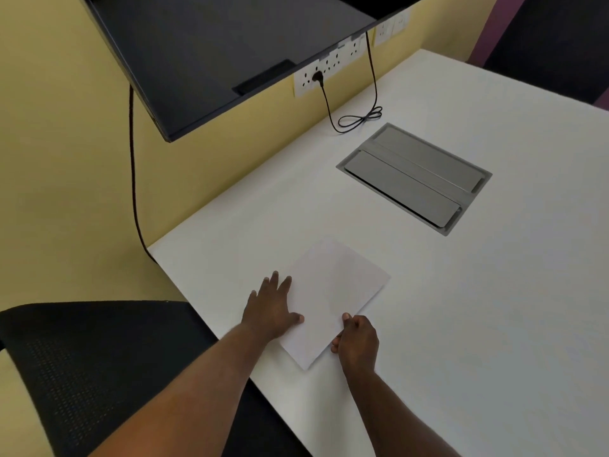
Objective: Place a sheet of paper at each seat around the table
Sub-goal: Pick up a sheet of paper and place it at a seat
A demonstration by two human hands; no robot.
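A white sheet of paper (333, 298) lies flat on the white table (461, 308), near its front-left corner. My left hand (272, 308) rests flat on the sheet's left edge, fingers spread and straight. My right hand (357, 341) pinches the sheet's near right edge, thumb on top and fingers curled beneath. A black mesh chair (82, 367) stands at this seat, just left of the table edge and under my left forearm.
A grey metal cable hatch (415, 178) is set into the table beyond the sheet. A dark screen (214, 51) hangs on the yellow wall, with wall sockets (329, 67) below it and a looped black cable (359, 118) on the table. Another dark chair (553, 44) stands at the far right.
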